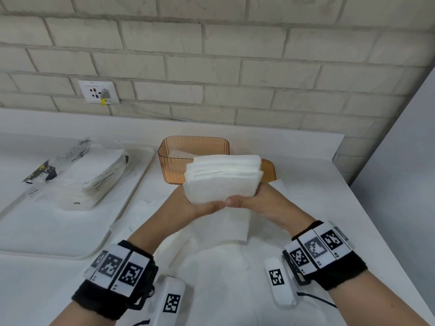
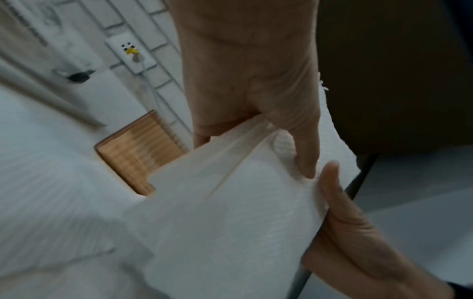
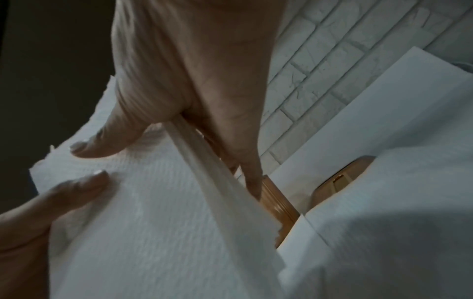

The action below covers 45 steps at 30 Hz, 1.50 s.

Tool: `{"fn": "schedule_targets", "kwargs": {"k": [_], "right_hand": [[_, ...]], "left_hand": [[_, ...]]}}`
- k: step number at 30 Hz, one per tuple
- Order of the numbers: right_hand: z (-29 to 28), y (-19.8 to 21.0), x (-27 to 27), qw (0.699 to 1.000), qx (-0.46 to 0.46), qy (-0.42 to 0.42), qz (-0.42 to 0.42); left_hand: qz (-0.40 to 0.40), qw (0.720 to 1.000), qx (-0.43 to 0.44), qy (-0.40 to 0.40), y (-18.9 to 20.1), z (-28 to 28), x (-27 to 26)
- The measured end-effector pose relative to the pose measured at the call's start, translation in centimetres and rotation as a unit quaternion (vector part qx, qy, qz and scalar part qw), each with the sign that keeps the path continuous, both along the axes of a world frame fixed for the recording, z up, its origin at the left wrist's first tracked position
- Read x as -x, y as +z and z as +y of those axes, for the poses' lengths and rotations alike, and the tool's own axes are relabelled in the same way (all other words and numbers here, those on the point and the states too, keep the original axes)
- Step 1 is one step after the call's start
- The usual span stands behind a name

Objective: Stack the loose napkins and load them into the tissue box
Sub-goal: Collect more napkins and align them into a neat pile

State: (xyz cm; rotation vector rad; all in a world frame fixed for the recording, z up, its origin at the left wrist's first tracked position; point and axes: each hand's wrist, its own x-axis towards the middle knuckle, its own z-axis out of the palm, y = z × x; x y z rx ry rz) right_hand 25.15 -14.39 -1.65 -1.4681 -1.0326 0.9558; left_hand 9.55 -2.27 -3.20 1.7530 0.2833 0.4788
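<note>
white napkins (image 1: 222, 178), ribbed amber tissue box (image 1: 174, 158)

The open-topped tissue box (image 1: 188, 158) stands toward the surface's (image 1: 306, 184) far edge, its mouth unobstructed. The lid (image 1: 268, 170) touches its right side; the tray (image 1: 131, 184) flanks its left.

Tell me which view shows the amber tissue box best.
The head view: the amber tissue box shows its whole open rim and ribbed walls, standing behind the napkin stack held by both hands. The left wrist view shows only one blurred ribbed side; the right wrist view shows just a sliver beside the fingers.
</note>
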Motion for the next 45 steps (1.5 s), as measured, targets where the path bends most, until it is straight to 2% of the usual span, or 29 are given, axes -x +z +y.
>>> {"fn": "schedule_targets", "kwargs": {"k": [4, 7, 9, 13, 17, 19, 21, 24, 28, 32, 37, 42, 45], "right_hand": [[-0.4, -1.7, 0.4, 0.999, 0.035, 0.034, -0.013], [-0.3, -2.5, 0.4, 0.998, 0.058, 0.014, -0.014], [-0.4, -2.7, 0.2, 0.997, 0.070, 0.015, -0.013], [-0.9, -3.1, 0.1, 0.997, 0.071, -0.010, -0.005], [-1.0, -2.9, -0.7, 0.985, -0.004, -0.099, 0.141], [-1.0, -2.6, -1.3, 0.974, -0.036, -0.129, 0.182], [-0.9, -2.3, -1.7, 0.972, -0.057, -0.138, 0.184], [-0.7, -1.9, -2.0, 0.984, -0.059, -0.126, 0.114], [-0.9, -2.4, -2.6, 0.993, 0.007, -0.114, -0.015], [-1.7, -3.9, -3.2, 0.989, 0.112, -0.093, -0.032], [-1.2, -4.1, -2.8, 0.988, 0.098, -0.109, -0.047], [-1.1, -3.7, -3.0, 0.989, 0.068, -0.124, -0.048], [-1.4, -4.3, -3.2, 0.988, 0.100, -0.109, -0.054]], "left_hand": [[0.093, 0.996, -0.006, -0.018, -2.0, -0.2, 0.2], [0.099, 0.995, -0.001, 0.022, -2.7, -0.4, 0.0], [0.073, 0.995, 0.017, 0.067, -2.0, -0.5, -0.2], [-0.036, 0.982, 0.142, 0.117, -1.0, -0.7, -0.2], [-0.092, 0.945, 0.279, 0.146, -1.6, -0.1, 0.6], [-0.087, 0.946, 0.270, 0.154, -1.7, 0.9, 1.5], [-0.051, 0.965, 0.209, 0.148, -1.7, 1.9, 2.4], [0.021, 0.988, 0.096, 0.115, -1.9, 2.4, 2.7], [0.092, 0.990, 0.016, 0.106, -3.3, 2.9, 1.7], [0.185, 0.979, 0.000, 0.090, -4.6, 3.5, 0.9], [0.161, 0.983, -0.005, 0.084, -4.6, 3.0, -0.1], [0.117, 0.984, 0.003, 0.132, -4.2, 2.9, 0.3], [0.107, 0.988, 0.012, 0.115, -4.5, 3.0, 0.7]]}}
